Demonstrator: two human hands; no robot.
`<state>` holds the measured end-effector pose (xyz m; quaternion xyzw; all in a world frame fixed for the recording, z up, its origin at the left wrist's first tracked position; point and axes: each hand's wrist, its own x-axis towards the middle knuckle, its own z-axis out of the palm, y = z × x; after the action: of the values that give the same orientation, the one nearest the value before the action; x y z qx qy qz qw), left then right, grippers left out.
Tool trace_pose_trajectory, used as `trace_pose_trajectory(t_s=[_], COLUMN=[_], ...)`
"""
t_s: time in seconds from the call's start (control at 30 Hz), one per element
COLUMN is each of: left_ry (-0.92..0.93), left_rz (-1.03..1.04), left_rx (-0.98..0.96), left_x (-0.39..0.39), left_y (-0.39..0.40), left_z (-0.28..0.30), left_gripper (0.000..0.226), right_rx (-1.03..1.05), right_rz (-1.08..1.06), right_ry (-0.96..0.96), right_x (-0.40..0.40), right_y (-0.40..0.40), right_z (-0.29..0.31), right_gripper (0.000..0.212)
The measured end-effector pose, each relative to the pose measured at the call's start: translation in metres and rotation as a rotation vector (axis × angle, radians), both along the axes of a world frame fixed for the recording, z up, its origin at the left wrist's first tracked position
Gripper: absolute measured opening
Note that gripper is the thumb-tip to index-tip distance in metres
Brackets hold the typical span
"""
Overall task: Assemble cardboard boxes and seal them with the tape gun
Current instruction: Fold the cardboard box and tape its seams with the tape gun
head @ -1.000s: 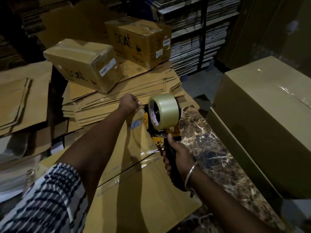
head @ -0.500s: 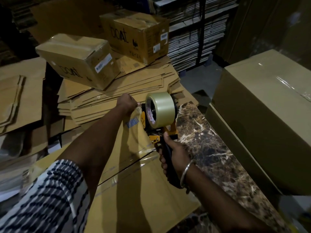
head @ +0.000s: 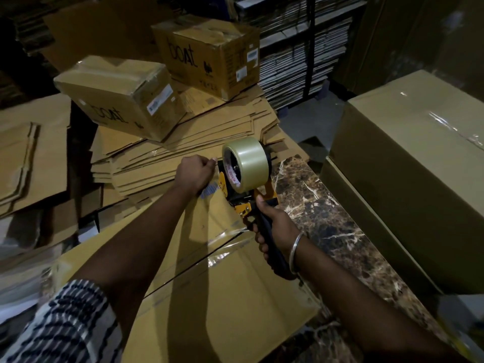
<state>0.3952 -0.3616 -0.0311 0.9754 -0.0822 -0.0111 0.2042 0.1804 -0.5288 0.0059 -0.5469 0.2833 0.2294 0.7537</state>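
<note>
Gripping the tape gun (head: pixel 248 189) by its handle, the right hand (head: pixel 275 226) is holding it at the box's (head: pixel 209 284) far edge. The left hand (head: pixel 195 174) is pinching the tape end just beside the roll. The seam is running back toward the person.

Left hand (head: pixel 193 174) extended forward, fingers curled, pinching. Right hand (head: pixel 275 229) fisted in a grip, wrist bangled; both forearms outstretched.
</note>
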Motion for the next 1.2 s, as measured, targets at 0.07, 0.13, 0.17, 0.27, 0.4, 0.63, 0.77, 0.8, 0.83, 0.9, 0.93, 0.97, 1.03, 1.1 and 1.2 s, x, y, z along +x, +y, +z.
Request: trace_pose_trajectory(t_s=[0.07, 0.13, 0.17, 0.27, 0.4, 0.63, 0.77, 0.8, 0.83, 0.9, 0.93, 0.97, 1.03, 1.1, 1.2], left_ry=[0.001, 0.001, 0.001, -0.003, -0.001, -0.039, -0.065, -0.092, -0.132, -0.209, -0.227, -0.236, -0.253, -0.218, -0.206], left_rz=[-0.033, -0.017, -0.013, -0.014, 0.026, 0.065, 0.075, 0.054, 0.020, -0.118, -0.229, -0.356, -0.602, -0.711, -0.807], left_rx=[0.057, 0.045, 0.046, 0.066, 0.087, 0.095, 0.104, 0.096, 0.073, -0.002, -0.020, -0.017, 0.031, 0.109, 0.234], left_x=[-0.003, -0.002, -0.001, -0.003, -0.005, -0.012, -0.020, -0.022, -0.024, -0.027, -0.029, -0.031, -0.032, -0.026, -0.013], left_y=[0.002, 0.004, 0.004, 0.001, 0.000, -0.003, -0.005, -0.005, -0.005, -0.004, -0.004, -0.003, 0.000, 0.004, 0.008], left_z=[-0.003, -0.007, -0.008, -0.010, -0.012, -0.017, -0.017, -0.016, -0.016, -0.012, -0.010, -0.007, -0.004, -0.003, -0.004], left_gripper=[0.042, 0.041, 0.042, 0.047, 0.058, 0.060, 0.054, 0.051, 0.045, 0.036, 0.034, 0.032, 0.034, 0.048, 0.065], right_rx=[-0.013, -0.028, -0.037, -0.058, -0.042, -0.008, 0.034, 0.037, 0.043, 0.050, 0.049, 0.047, 0.044, 0.041, 0.041], right_rz=[0.020, 0.041, 0.048, 0.058, 0.054, 0.061, 0.059, 0.057, 0.055, 0.056, 0.060, 0.065, 0.070, 0.068, 0.067], right_ry=[0.006, 0.019, 0.026, 0.032, 0.047, 0.124, 0.093, 0.088, 0.087, 0.093, 0.099, 0.103, 0.105, 0.108, 0.109], right_x=[0.001, 0.002, 0.002, -0.001, -0.012, -0.070, -0.095, -0.097, -0.098, -0.097, -0.097, -0.096, -0.096, -0.096, -0.095], right_y=[-0.001, -0.003, -0.004, -0.009, -0.020, -0.042, -0.049, -0.049, -0.048, -0.048, -0.048, -0.048, -0.048, -0.048, -0.047], right_z=[0.002, 0.004, 0.004, 0.005, 0.006, 0.005, 0.004, 0.004, 0.005, 0.005, 0.005, 0.004, 0.003, 0.002, 0.002], right_gripper=[0.067, 0.067, 0.067, 0.068, 0.068, 0.066, 0.066, 0.066, 0.066, 0.066, 0.066, 0.067, 0.067, 0.068, 0.068])
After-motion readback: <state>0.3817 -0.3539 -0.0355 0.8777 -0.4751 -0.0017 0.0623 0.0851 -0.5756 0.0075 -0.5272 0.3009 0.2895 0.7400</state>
